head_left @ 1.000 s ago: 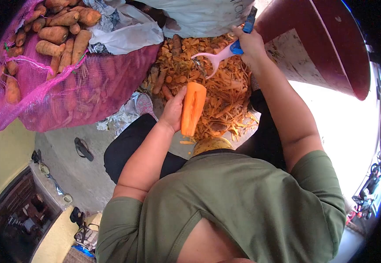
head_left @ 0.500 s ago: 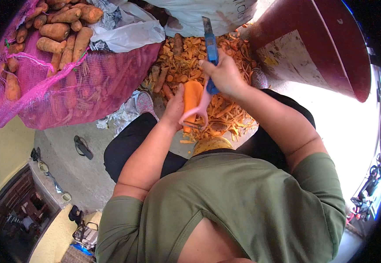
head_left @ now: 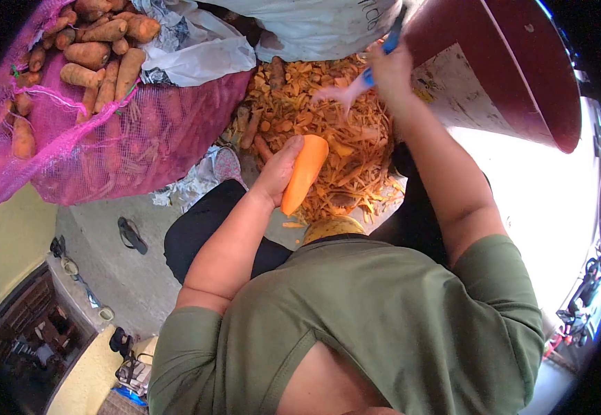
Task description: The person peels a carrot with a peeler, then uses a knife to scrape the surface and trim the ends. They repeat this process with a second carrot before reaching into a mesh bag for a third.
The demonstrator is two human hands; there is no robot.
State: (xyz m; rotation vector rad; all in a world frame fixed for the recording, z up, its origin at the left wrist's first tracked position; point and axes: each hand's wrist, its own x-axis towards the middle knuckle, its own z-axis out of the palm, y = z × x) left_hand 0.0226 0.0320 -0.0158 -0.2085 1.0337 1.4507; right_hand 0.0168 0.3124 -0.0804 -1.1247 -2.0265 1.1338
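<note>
My left hand (head_left: pixel 278 169) is wrapped round a peeled, bright orange carrot (head_left: pixel 304 173), low over the heap. In my right hand (head_left: pixel 392 69) is the blue handle of a pink-headed peeler (head_left: pixel 349 93), blurred by motion. The peeler's head is up and to the right of the carrot, apart from it, while a dark blade-like tip sticks out beyond my fist. Orange peelings and cut pieces (head_left: pixel 356 149) lie heaped beneath both hands.
Unpeeled carrots (head_left: pixel 87 54) lie on a pink mesh sack (head_left: pixel 148 131) at the left. A white sack (head_left: pixel 307 31) stands at the top, a dark red bin (head_left: pixel 522 62) at the right. A slipper (head_left: pixel 132 235) rests on the floor.
My right hand has moved up and right, taking the peeler off the carrot. The carrot, still in my left hand, now shows fully and leans more to the right.
</note>
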